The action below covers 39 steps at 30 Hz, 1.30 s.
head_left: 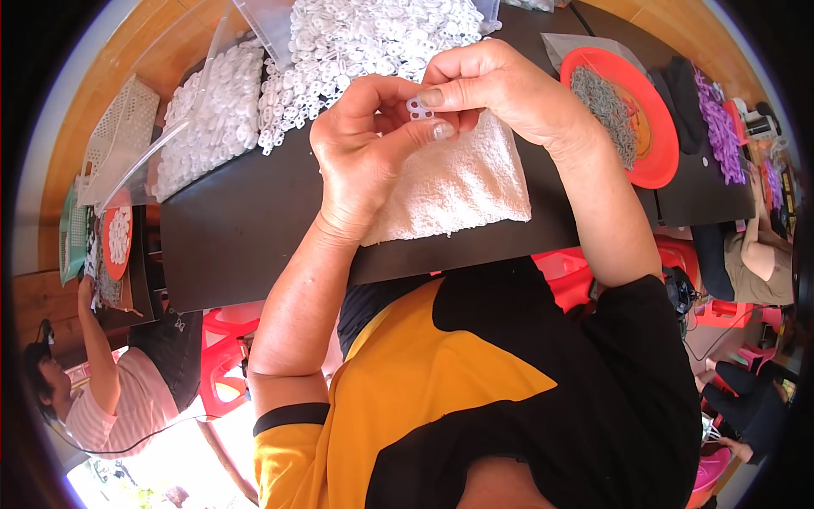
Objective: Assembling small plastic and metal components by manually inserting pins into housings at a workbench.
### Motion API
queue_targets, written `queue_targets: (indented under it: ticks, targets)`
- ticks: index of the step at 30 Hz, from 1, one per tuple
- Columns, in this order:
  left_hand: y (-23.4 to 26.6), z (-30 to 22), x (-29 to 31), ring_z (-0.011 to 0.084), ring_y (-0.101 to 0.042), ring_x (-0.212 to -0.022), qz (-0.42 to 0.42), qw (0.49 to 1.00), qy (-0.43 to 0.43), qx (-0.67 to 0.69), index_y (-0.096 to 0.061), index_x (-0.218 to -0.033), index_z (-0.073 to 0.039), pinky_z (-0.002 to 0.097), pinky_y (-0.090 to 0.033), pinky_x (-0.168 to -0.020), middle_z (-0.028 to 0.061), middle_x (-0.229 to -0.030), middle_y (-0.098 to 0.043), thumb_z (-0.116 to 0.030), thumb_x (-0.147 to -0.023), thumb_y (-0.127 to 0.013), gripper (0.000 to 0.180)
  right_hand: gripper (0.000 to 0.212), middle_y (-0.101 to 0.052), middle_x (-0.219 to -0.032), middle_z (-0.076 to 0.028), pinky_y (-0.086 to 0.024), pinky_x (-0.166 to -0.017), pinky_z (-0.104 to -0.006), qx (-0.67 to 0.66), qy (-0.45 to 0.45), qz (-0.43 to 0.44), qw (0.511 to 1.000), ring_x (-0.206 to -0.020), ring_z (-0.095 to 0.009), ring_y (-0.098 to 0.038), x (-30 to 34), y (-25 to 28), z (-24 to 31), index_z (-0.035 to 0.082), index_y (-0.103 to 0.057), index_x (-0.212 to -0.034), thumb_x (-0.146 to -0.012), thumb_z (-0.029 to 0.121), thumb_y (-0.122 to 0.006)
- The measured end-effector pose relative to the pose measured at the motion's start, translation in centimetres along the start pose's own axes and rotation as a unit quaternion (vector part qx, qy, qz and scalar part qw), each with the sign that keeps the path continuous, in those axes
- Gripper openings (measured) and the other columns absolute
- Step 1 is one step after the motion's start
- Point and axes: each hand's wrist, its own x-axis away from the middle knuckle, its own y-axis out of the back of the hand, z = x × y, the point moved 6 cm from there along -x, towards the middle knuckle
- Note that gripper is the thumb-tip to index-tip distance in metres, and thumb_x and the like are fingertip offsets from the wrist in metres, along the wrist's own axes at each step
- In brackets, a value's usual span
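Observation:
Both my hands are raised over a white folded towel (462,182) that lies on the black table (229,229). Between thumb and fingers of my left hand (369,148) and my right hand (496,85) I pinch one small white plastic piece (419,108). The fingertips of both hands meet on it. Just beyond my hands lies a big heap of the same small white plastic pieces (356,42), spread over the table's far side.
A clear plastic bag (199,127) of white pieces lies at the left, with a cream basket (119,136) past it. An orange plate (632,114) of grey parts sits at the right, purple parts (721,127) beyond. Other people sit at the left and right.

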Motion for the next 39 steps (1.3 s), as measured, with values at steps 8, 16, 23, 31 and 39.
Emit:
queue_targets:
  ticks: [8, 16, 23, 31, 39]
  targets:
    - [-0.2, -0.4, 0.3, 0.0039, -0.058, -0.067, 0.003, 0.998, -0.049, 0.033, -0.065, -0.092, 0.000, 0.0195, -0.050, -0.061, 0.0004, -0.075, -0.064, 0.000, -0.074, -0.081, 0.024, 0.023, -0.061, -0.063, -0.003, -0.043, -0.054, -0.0225, -0.038, -0.021, 0.015, 0.999, -0.056, -0.011, -0.060, 0.2, -0.3, 0.0, 0.002, -0.067, -0.077, -0.086, 0.023, -0.069]
    - [-0.5, -1.7, 0.7, 0.0064, -0.063, -0.068, 0.025, 0.994, -0.108, 0.005, -0.061, -0.091, 0.000, 0.0199, -0.051, -0.060, 0.0035, -0.076, -0.066, 0.000, -0.077, -0.078, 0.022, 0.022, -0.061, -0.064, -0.002, -0.042, -0.052, -0.0216, -0.106, -0.040, -0.013, 0.993, -0.055, -0.011, -0.060, 1.0, -1.0, -0.1, 0.002, -0.066, -0.076, -0.085, 0.021, -0.070]
    - [-0.6, -1.6, 1.0, 0.0097, -0.066, -0.068, 0.038, 0.990, -0.132, -0.003, -0.058, -0.088, 0.000, 0.0209, -0.052, -0.060, 0.0051, -0.076, -0.066, 0.000, -0.078, -0.078, 0.022, 0.021, -0.060, -0.064, -0.002, -0.044, -0.054, -0.0216, -0.130, -0.011, -0.003, 0.991, -0.057, -0.011, -0.060, 1.2, -1.4, -0.8, 0.001, -0.066, -0.077, -0.085, 0.020, -0.071]
    - [-0.6, -1.2, 0.9, 0.0103, -0.067, -0.068, 0.075, 0.979, -0.171, -0.076, -0.056, -0.089, 0.001, 0.0213, -0.052, -0.057, 0.0067, -0.077, -0.067, -0.002, -0.078, -0.078, 0.025, 0.016, -0.059, -0.070, -0.004, -0.047, -0.058, -0.0239, -0.188, -0.019, 0.048, 0.981, -0.061, -0.011, -0.057, 1.0, -1.5, -2.2, -0.003, -0.064, -0.085, -0.092, 0.012, -0.063]
    - [-0.8, -0.5, 0.3, 0.0035, -0.054, -0.061, 0.019, 0.993, -0.117, -0.009, -0.061, -0.090, -0.002, 0.0175, -0.044, -0.055, -0.0008, -0.075, -0.062, -0.002, -0.075, -0.082, 0.025, 0.020, -0.062, -0.067, -0.003, -0.045, -0.057, -0.0230, -0.189, -0.012, -0.026, 0.982, -0.059, -0.012, -0.060, 1.2, -1.1, -2.1, 0.001, -0.067, -0.082, -0.090, 0.019, -0.064]
